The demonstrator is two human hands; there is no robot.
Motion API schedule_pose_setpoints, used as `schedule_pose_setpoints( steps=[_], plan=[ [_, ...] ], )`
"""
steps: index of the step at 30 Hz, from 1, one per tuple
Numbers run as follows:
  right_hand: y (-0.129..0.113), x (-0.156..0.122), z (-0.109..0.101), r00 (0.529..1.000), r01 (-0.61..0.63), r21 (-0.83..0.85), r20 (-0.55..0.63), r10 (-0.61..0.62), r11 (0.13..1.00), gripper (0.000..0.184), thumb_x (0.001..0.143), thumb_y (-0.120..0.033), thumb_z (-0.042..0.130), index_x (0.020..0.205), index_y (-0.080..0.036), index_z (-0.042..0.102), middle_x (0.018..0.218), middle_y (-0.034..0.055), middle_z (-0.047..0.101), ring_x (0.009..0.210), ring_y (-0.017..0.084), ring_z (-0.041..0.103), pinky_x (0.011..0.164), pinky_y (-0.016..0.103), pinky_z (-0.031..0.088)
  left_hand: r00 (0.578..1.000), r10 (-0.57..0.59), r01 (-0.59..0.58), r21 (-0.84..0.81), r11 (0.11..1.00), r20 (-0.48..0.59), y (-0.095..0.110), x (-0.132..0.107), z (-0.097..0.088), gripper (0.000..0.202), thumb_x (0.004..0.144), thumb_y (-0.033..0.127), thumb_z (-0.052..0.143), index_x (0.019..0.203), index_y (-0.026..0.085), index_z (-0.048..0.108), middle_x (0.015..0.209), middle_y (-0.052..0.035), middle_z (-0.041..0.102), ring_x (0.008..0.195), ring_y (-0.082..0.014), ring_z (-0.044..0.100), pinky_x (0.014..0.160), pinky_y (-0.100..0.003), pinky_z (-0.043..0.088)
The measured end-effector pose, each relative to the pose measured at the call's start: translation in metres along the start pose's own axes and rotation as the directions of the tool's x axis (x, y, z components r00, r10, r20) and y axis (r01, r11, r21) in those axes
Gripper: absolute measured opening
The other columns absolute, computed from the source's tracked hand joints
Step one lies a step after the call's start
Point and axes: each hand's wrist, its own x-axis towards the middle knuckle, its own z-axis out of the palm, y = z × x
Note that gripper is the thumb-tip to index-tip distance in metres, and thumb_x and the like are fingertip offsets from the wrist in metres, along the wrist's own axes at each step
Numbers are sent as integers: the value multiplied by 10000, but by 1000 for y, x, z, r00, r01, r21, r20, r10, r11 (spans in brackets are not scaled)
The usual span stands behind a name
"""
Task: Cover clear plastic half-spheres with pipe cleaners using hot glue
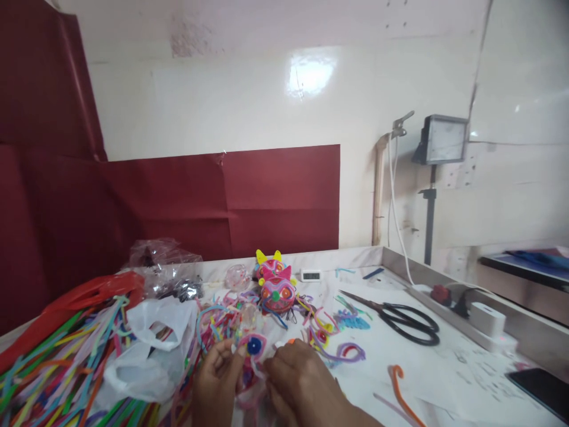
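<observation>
A pink pipe-cleaner craft piece (251, 379) with a round dark-blue eye is held low in front of me. My left hand (219, 379) pinches its left side between thumb and fingers. On the opposite side, my right hand (300, 379) has its fingers closed at the edge of the piece, where a pale strand runs in; its fingertips are mostly hidden. Just beyond stand two bright animal-head crafts, one pink-eared (278, 296) and one yellow-eared (268, 258) behind it. Loose coiled pipe cleaners (349, 353) lie right of my hands.
Many pipe cleaners (57, 373) and a white plastic bag (153, 362) fill the left. Black-handled scissors (400, 320) lie at right. An orange pipe cleaner (400, 394), phone (542, 391), power strip (493, 341) and small white digital display (310, 276) are also there.
</observation>
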Motion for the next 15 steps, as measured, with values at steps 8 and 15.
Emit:
schedule_pose_setpoints(
  steps=[8, 15],
  plan=[
    [-15, 17, 0, 964, -259, 123, 90, 249, 958, 80, 785, -240, 662, 750, -183, 706, 700, 57, 750, 616, 175, 663, 541, 241, 357, 997, 62, -60, 39, 997, -53, 7, -10, 6, 400, 484, 406, 853, 747, 174, 660, 553, 22, 645, 488, -169, 618, 415, -214, 443],
    [-12, 34, 9, 818, -535, 571, 166, 551, 623, 338, 804, -404, 615, 582, -155, 668, 535, 27, 639, 498, 128, 529, 460, 220, 320, 994, 68, -65, 45, 997, -81, 10, -14, 4, 340, 498, 356, 841, 759, 208, 681, 668, -43, 748, 674, -286, 738, 455, -255, 526]
  ],
)
